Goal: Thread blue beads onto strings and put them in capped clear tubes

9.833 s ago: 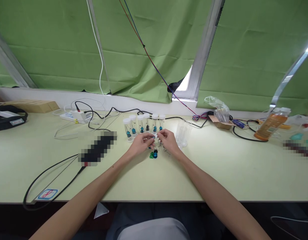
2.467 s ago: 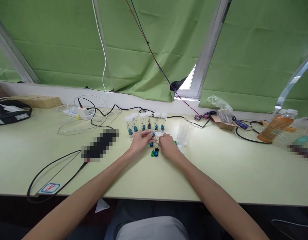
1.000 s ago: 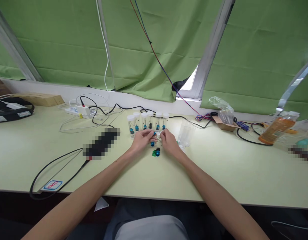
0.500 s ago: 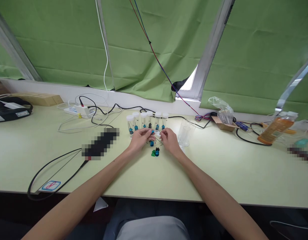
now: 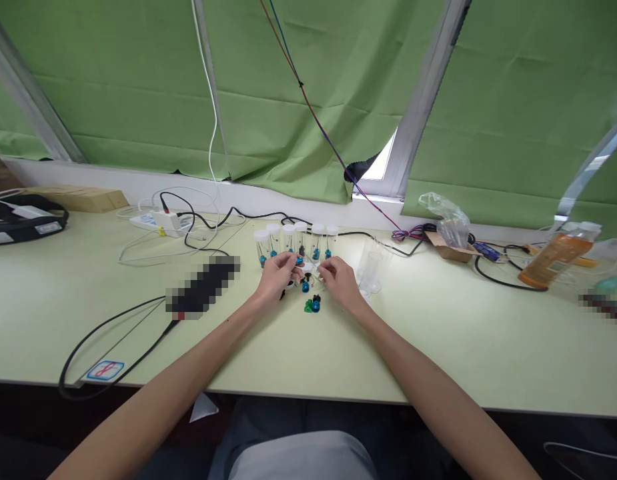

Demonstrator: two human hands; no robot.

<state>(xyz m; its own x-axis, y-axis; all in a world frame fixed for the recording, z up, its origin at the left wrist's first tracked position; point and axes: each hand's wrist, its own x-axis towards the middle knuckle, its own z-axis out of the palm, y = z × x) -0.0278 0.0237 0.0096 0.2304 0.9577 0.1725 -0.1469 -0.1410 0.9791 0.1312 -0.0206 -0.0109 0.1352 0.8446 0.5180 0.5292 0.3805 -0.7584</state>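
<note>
My left hand (image 5: 275, 279) pinches a small shiny blue piece (image 5: 299, 261) between thumb and fingers. My right hand (image 5: 342, 283) is closed just to its right, the fingertips together on something thin and pale that is too small to name. Behind both hands stands a row of several clear tubes (image 5: 317, 241) with white caps, each with small blue or dark parts inside. On the table between the hands lies another blue piece (image 5: 305, 287). Nearer to me a green piece (image 5: 309, 306) touches a blue and black piece (image 5: 316, 305).
Clear plastic tubes (image 5: 372, 267) are right of my right hand. Farther right are a small cardboard box (image 5: 453, 252) with a plastic bag and a tilted orange bottle (image 5: 555, 257). A blurred-out black device (image 5: 203, 287) with a looped cable lies left. A white power strip (image 5: 165, 221) is behind it.
My left hand has moved slightly left with the blue piece, away from the right hand, uncovering small parts on the table. The right hand has hardly moved.
</note>
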